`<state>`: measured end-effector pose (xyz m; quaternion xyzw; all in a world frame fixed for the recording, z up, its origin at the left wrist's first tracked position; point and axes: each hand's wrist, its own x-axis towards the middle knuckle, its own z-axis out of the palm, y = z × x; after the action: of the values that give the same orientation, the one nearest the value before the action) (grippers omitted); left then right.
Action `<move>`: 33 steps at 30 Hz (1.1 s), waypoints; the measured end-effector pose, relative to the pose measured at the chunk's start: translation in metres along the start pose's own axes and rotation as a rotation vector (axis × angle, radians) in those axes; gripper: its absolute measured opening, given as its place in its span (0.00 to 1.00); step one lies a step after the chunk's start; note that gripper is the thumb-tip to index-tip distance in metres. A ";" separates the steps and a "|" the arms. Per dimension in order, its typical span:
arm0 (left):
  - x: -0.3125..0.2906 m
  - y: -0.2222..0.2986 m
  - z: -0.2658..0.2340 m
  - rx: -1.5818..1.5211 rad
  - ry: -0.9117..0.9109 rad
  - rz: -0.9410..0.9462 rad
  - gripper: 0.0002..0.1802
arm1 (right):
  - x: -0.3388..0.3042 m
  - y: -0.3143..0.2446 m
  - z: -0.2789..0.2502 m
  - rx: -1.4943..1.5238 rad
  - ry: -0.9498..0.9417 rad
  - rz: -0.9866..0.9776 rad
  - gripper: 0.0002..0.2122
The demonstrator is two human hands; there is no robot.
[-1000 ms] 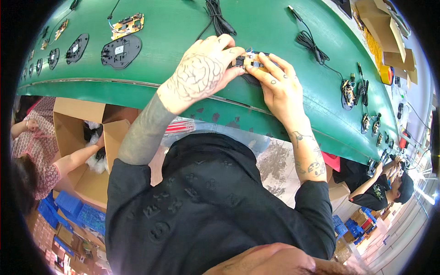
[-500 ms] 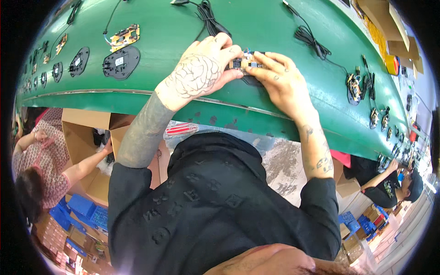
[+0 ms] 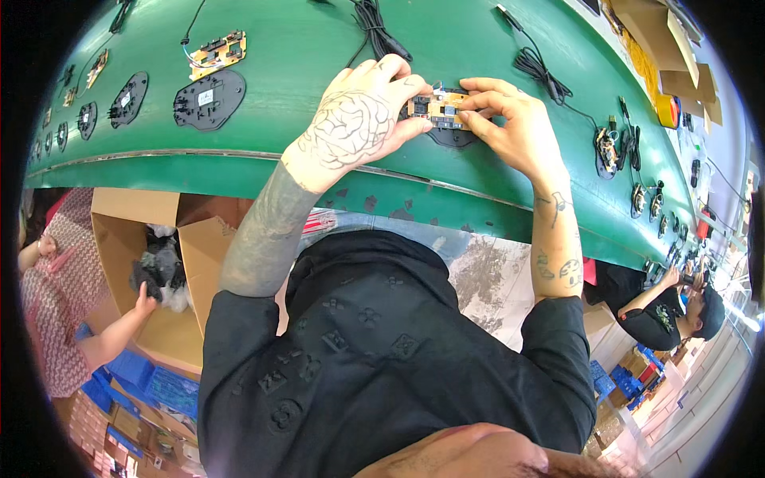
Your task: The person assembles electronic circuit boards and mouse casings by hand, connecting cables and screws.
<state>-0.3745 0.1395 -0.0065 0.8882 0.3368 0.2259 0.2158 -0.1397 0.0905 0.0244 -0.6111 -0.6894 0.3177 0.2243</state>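
An orange-tan circuit board (image 3: 440, 108) with black parts lies on a black mouse base (image 3: 454, 138) on the green bench. Fingers and thumb of my left hand (image 3: 355, 115) close on the left end of the board. My right hand (image 3: 514, 123) pinches its right end between thumb and fingers. A bundled black cable (image 3: 374, 28) lies just beyond my left hand. Part of the board and most of the base are hidden by my fingers.
Left on the green bench (image 3: 295, 80) lie another black mouse base (image 3: 209, 99) and a circuit board (image 3: 217, 56). To the right are a coiled cable (image 3: 542, 73) and an assembled base (image 3: 607, 151). Co-workers sit on both sides; a cardboard box (image 3: 203, 275) stands lower left.
My right hand has shifted slightly right and opened up more of the board to view. The bench pieces on the left and right sit slightly differently in view. The left co-worker's hand reaches deeper into the box.
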 end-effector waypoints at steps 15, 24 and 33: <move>0.004 -0.003 0.005 -0.065 -0.006 -0.008 0.21 | -0.007 0.007 0.007 0.016 0.065 -0.004 0.06; 0.008 0.003 0.000 -0.025 -0.024 -0.009 0.23 | -0.001 0.010 0.004 -0.072 0.031 -0.015 0.09; 0.015 0.013 -0.002 0.021 -0.070 -0.041 0.24 | 0.001 0.005 -0.007 -0.110 -0.037 0.000 0.18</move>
<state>-0.3591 0.1411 0.0057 0.8907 0.3496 0.1866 0.2227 -0.1314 0.0930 0.0257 -0.6166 -0.7099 0.2903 0.1777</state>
